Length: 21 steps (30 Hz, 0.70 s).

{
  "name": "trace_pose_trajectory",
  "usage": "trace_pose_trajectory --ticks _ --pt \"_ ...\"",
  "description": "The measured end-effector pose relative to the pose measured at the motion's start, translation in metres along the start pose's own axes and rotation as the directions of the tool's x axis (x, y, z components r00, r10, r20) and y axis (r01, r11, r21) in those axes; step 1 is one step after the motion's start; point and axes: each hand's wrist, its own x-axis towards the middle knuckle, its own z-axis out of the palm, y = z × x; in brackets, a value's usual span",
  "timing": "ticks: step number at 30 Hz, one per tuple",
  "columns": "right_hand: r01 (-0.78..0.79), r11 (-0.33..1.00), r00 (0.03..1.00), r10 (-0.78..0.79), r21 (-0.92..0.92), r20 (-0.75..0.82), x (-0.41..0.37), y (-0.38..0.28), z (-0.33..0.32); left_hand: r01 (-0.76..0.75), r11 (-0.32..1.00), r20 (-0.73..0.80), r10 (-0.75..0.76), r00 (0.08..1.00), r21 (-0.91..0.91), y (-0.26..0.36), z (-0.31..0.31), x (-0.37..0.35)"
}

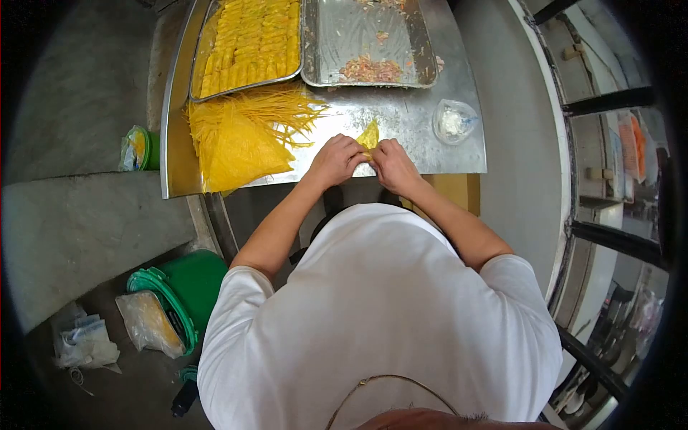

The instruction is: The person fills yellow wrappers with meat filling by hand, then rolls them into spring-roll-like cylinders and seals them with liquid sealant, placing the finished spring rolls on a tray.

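At the front edge of the metal table, my left hand (337,159) and my right hand (395,168) pinch a yellow spring roll wrapper (369,134) between them. Its pointed end lies flat on the metal, away from me, while the near part is folded under my fingers. Any filling inside is hidden. Left of my hands lies a stack of yellow wrappers (240,147) with loose strips along its far side. Behind it, a metal tray (192,80) holds rows of yellow rolls (251,46). A second tray (344,36) has a heap of minced filling (370,69) near its front.
A clear plastic bag with white contents (454,122) sits on the right of the table (408,115). On the floor to the left are a tipped green bucket (197,287) and plastic bags (86,340). A metal-barred frame (609,102) stands to the right.
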Motion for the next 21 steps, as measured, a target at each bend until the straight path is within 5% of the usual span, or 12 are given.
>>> trace_pose_trajectory --ticks 17,19,21 --pt "-0.101 0.994 0.995 0.1 -0.03 -0.029 0.002 0.006 -0.01 -0.006 0.998 0.051 0.003 0.999 0.064 -0.006 0.003 0.01" --pt "-0.149 0.982 0.979 0.163 0.117 -0.12 0.003 0.011 -0.027 -0.002 0.997 0.07 -0.003 0.998 0.072 -0.004 0.003 0.01" --pt "-0.268 0.96 0.923 0.279 0.076 -0.267 0.001 0.031 -0.058 0.038 0.994 0.063 -0.044 0.997 0.102 -0.002 0.004 0.009"
